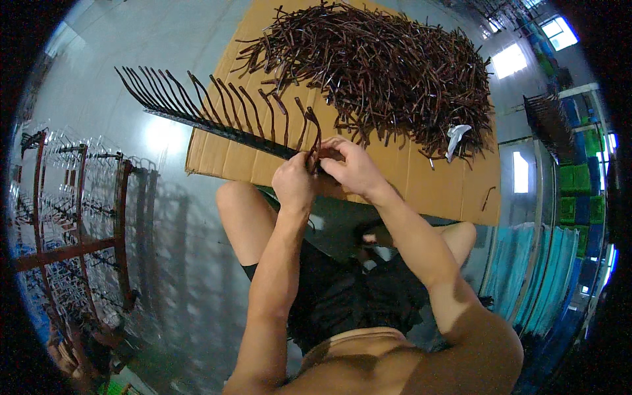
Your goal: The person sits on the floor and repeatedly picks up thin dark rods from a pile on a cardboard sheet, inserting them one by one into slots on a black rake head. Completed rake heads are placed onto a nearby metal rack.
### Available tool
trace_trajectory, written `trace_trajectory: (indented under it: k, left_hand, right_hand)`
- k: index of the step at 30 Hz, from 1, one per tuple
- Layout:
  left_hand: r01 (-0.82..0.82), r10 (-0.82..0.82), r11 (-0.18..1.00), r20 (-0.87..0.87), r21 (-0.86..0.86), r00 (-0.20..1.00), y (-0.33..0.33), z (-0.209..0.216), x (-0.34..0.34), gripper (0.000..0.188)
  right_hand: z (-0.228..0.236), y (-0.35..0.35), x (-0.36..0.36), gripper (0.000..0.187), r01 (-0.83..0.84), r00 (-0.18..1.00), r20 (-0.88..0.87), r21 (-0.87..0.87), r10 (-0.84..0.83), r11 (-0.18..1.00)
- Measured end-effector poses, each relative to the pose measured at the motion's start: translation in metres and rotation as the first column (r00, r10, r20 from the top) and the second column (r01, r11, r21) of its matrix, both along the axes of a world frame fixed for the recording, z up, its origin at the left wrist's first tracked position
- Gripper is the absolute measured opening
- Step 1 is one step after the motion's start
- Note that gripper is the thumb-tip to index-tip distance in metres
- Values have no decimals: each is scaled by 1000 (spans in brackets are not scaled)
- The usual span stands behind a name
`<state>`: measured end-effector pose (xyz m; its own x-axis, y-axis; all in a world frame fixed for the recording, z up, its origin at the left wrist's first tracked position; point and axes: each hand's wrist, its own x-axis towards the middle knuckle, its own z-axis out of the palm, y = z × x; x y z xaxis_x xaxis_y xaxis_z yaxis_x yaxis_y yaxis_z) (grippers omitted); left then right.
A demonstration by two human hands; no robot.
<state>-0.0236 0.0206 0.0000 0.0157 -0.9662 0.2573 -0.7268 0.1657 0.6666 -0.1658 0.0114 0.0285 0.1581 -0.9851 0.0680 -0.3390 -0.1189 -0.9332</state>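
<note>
A long dark bar (pixel 224 131) runs from the upper left toward my hands, with a row of thin, bent brown strips (pixel 253 112) standing up along it. My left hand (pixel 294 182) is closed by the near end of the bar, holding a few of these strips, whose tips (pixel 312 118) rise above the fingers. My right hand (pixel 352 168) meets it there, thumb and fingers pinched together; what sits between them is hidden. Beyond the hands, a large heap of loose brown strips (pixel 388 66) lies on a cardboard sheet (pixel 263 172).
A crumpled white scrap (pixel 457 139) lies on the heap's right edge. One loose strip (pixel 488 197) rests near the cardboard's right corner. Brown metal racks (pixel 79 250) stand at left. At right are turquoise sheets (pixel 536 276), green crates (pixel 575 187) and another strip-filled bar (pixel 550 128).
</note>
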Motion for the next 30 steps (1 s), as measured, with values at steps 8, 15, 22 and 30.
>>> trace_trajectory:
  k: [8, 15, 22, 30]
  left_hand:
    - [25, -25, 999, -7, 45, 1000, 3, -4, 5, 22]
    - [-49, 51, 998, 59, -36, 997, 6, 1, 0, 13]
    - [11, -11, 1000, 12, 17, 1000, 20, 4, -3, 19]
    - [69, -67, 992, 18, -110, 998, 14, -12, -7, 15]
  right_hand:
    - [9, 10, 22, 28, 141, 985, -110, 50, -135, 989]
    - [-3, 5, 7, 25, 201, 976, 60, 108, -208, 974]
    - [-2, 8, 0, 16, 181, 953, 221, 141, -209, 973]
    - [-9, 14, 0, 16, 234, 967, 91, 60, -239, 970]
